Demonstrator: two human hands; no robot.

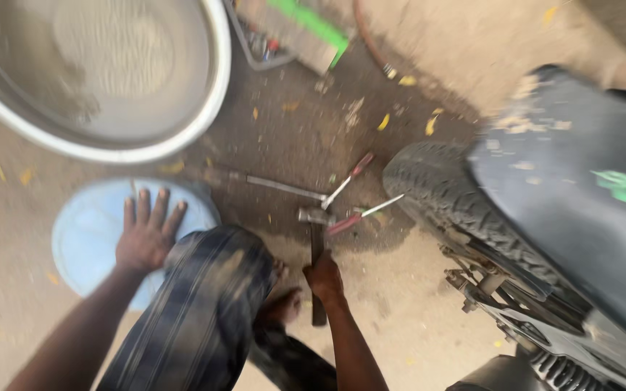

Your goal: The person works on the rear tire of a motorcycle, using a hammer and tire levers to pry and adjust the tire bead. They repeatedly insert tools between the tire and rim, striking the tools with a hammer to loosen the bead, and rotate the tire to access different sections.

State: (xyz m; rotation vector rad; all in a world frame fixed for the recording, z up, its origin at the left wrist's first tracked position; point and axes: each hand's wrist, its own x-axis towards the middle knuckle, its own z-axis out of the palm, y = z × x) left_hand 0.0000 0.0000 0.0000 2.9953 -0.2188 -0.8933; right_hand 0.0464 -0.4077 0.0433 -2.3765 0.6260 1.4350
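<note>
My right hand grips the wooden handle of a hammer whose metal head rests on the dirt ground ahead of me. My left hand lies flat, fingers spread, on a round light-blue lid on the ground. My knee in dark dirty trousers sits between both arms, with my bare foot beside the hammer handle. Two red-handled screwdrivers and a long metal wrench lie just beyond the hammer head.
A motorcycle's rear tyre and black mudguard fill the right side. A large metal basin stands at the top left. A tool tray with a green object lies at the top. Yellow leaves dot the oily ground.
</note>
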